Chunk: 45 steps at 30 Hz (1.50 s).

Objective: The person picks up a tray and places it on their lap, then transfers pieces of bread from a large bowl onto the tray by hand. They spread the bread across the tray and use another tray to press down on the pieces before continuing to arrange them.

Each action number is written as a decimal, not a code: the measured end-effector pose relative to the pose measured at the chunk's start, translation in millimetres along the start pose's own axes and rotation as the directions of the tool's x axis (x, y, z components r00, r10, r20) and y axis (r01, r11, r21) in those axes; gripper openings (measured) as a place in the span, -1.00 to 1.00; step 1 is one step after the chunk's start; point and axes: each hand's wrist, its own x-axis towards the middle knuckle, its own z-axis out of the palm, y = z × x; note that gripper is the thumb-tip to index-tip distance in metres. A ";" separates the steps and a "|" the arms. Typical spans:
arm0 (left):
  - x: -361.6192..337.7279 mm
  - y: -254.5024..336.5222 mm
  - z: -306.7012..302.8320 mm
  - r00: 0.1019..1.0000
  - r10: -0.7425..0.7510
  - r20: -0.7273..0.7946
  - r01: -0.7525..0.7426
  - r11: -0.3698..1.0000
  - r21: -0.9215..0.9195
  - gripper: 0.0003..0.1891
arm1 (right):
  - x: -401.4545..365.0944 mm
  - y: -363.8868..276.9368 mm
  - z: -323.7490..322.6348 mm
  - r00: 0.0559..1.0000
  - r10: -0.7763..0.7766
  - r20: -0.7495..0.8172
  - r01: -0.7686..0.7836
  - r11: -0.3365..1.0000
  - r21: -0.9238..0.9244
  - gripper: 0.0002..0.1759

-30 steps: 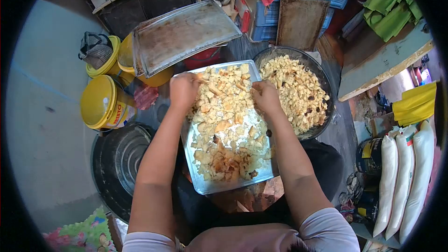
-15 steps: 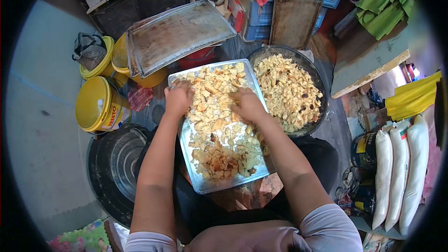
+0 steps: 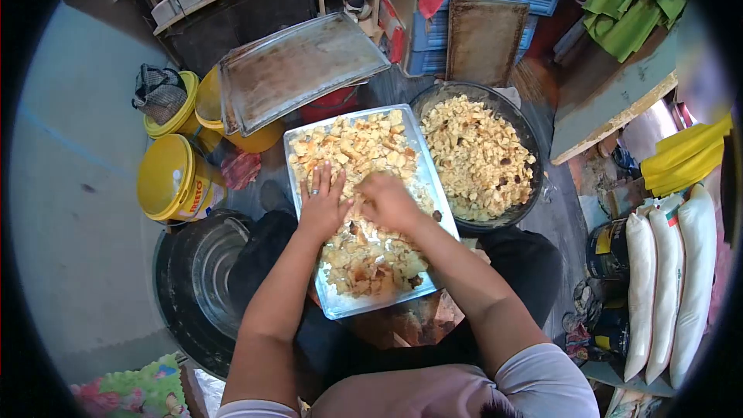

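Rectangular metal tray (image 3: 338,309): lies flat directly under both hands, long axis running from the person's lap outward, the far end leaning slightly toward the person's left; short near edge sits closest to the body. Contents: a loose layer of torn bread pieces (image 3: 362,147), pale yellow to golden, some browner crusts in the heap at the near end, thickest at the far end, with bare metal showing along the left rim and at the right side just beyond the right hand. Left hand (image 3: 322,203): palm down, fingers spread wide and flat on the pieces at mid-tray, gripping nothing. Right hand (image 3: 388,201): just beside the left, knuckles up and resting on the pieces, motion-blurred; fingers appear curled, but whether they close on any pieces cannot be told. Outward from the hands: a dark round bowl (image 3: 495,97) of similar pieces stands just to the right of the tray, touching or nearly touching its right rim. Beyond the left hand, a second, bare baking tray (image 3: 298,70) rests tilted over yellow buckets (image 3: 174,178). Left of the left forearm sits a black round tub (image 3: 200,279). Well to the right of the right arm lie white filled bags (image 3: 673,279)
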 end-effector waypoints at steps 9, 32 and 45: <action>-97.0 56.4 -46.7 0.956 0.040 0.292 -0.032 0.999 -0.032 -0.17 | -53.0 5.2 -28.2 0.990 0.071 -0.124 -0.068 0.997 0.029 -0.36; -55.5 11.2 -0.5 0.985 -0.170 -0.027 0.165 0.976 -0.142 -0.35 | -55.9 38.3 14.6 0.913 0.320 -0.255 -0.334 0.942 -0.016 -0.42; -49.1 16.4 -4.6 0.998 -0.060 -0.005 0.060 0.996 0.059 -0.26 | -36.1 -13.7 4.9 0.978 0.203 -0.050 -0.208 0.961 -0.183 -0.43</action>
